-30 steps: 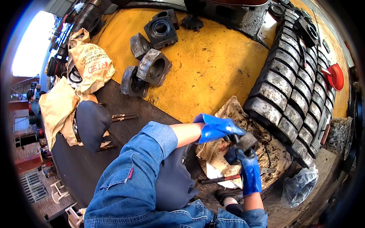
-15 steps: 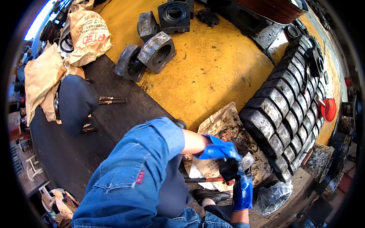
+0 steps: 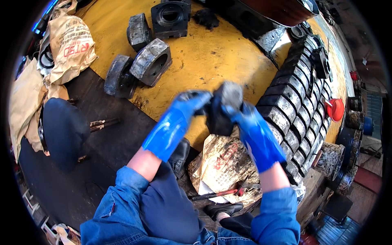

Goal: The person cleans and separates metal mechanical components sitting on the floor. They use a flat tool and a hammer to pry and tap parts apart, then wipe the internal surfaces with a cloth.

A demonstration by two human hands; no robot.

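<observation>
My left hand and my right hand, both in blue rubber gloves, hold one dark block between them. Its upper face is rough and grey, and its side is black. The left fingers grip its left edge; the right fingers press its right side, partly blurred. Below the block lies a soiled brown paper sack. Across the sack's near edge rests a tool with a red and black handle; its kind is unclear. Close by my right hand is a long stack of similar grey-and-black blocks.
Several thick metal castings with round bores stand on the yellow floor. At left are a dark padded stool and brown paper sacks. A red funnel-like cup sits beside the stack. A large reddish vessel is at the back.
Both hands have risen from low over the paper sack, carrying the block up and left. My right forearm now reaches farther forward. The view has shifted, uncovering the sack and red-handled tool.
</observation>
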